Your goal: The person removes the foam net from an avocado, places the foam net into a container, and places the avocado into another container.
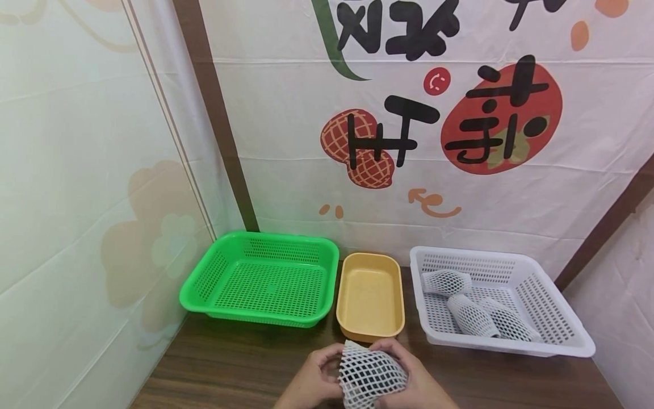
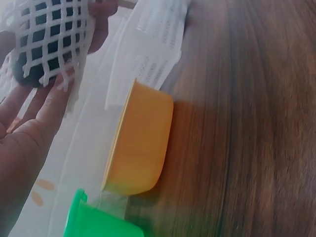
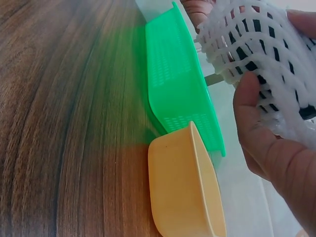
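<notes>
Between both hands, at the near edge of the head view, is a white foam fruit net (image 1: pixel 372 372) with a dark, rounded object (image 2: pixel 29 77) inside it. My left hand (image 1: pixel 318 379) holds the net's left end, thumb and fingers on either side; in the left wrist view its fingers reach under the dark object at the net's opening. From the other side my right hand (image 1: pixel 415 382) grips the net, its thumb (image 3: pixel 248 96) pressed against the mesh. The mesh hides most of the dark object.
A green basket (image 1: pixel 273 322) stands at the left and a yellow tray (image 1: pixel 370 331) in the middle. The white basket (image 1: pixel 557 341) at the right holds foam nets (image 1: pixel 472 316). All stand on a brown wooden table (image 1: pixel 214 363), with a printed cloth (image 1: pixel 286 187) hanging behind.
</notes>
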Motion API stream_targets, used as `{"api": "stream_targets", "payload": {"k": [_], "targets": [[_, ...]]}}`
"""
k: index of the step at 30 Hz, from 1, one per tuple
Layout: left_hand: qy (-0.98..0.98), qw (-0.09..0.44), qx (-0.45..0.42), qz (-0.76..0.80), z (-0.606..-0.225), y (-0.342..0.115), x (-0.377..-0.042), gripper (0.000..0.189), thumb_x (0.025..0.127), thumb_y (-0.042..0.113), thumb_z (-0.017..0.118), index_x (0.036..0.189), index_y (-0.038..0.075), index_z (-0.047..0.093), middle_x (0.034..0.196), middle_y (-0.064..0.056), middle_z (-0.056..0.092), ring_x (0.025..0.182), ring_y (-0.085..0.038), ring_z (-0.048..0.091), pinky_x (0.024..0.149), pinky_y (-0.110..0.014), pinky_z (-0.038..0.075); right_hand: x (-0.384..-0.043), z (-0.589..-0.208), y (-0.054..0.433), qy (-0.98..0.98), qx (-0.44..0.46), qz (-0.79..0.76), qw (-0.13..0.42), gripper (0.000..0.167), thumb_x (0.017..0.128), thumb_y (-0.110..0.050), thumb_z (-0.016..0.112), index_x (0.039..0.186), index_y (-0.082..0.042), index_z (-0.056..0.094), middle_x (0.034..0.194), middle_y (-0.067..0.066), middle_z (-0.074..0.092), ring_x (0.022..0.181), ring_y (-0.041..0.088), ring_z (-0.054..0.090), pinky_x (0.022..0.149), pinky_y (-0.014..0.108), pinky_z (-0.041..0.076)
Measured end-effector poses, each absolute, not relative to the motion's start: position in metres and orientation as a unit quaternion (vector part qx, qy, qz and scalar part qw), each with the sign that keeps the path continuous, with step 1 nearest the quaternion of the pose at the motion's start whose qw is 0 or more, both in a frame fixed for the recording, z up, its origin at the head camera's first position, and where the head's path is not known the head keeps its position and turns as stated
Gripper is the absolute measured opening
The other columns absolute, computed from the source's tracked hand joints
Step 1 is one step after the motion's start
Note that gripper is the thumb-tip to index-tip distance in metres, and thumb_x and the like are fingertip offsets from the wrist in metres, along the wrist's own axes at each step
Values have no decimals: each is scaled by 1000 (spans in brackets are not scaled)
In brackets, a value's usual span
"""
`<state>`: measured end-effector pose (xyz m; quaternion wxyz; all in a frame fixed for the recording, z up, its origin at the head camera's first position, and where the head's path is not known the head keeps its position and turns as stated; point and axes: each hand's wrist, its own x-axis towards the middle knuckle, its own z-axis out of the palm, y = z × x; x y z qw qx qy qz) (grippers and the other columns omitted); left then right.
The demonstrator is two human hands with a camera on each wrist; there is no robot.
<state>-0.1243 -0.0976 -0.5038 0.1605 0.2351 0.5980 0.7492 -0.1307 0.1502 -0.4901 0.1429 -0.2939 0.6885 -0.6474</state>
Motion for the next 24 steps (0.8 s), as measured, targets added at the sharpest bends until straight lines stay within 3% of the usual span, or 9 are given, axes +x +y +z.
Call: {"api": "stream_targets", "payload": {"k": [4, 13, 19, 24], "targets": [[592, 170, 232, 753, -504, -92, -123, 65, 72, -11, 69, 134, -3, 49, 122, -17, 57, 108, -26, 61, 87, -40, 54, -131, -490, 151, 700, -278, -640, 150, 70, 71, -6, 82, 132, -12, 48, 123, 16, 55, 105, 25, 55, 90, 27, 45], [588, 123, 258, 756, -508, -82, -124, 72, 68, -16, 71, 135, -5, 47, 128, -20, 50, 117, -27, 54, 98, -41, 47, -130, -485, 149, 706, -234, -644, 177, 72, 71, -9, 82, 134, -15, 48, 125, 15, 55, 107, 27, 54, 91, 28, 46], [606, 117, 236, 750, -503, -82, -123, 80, 65, -16, 71, 139, -7, 41, 125, -20, 53, 113, -24, 58, 95, -37, 50, -129, -484, 149, 692, -248, -657, 167, 70, 73, -6, 82, 134, -11, 48, 123, 17, 55, 106, 26, 55, 90, 28, 47], [633, 101, 234, 731, -499, -85, -125, 72, 67, -12, 75, 133, -4, 48, 119, -18, 57, 108, -24, 60, 91, -35, 53, -129, -480, 149, 686, -246, -665, 163, 68, 74, -4, 81, 135, -7, 49, 124, 18, 55, 106, 25, 55, 90, 29, 48]]}}
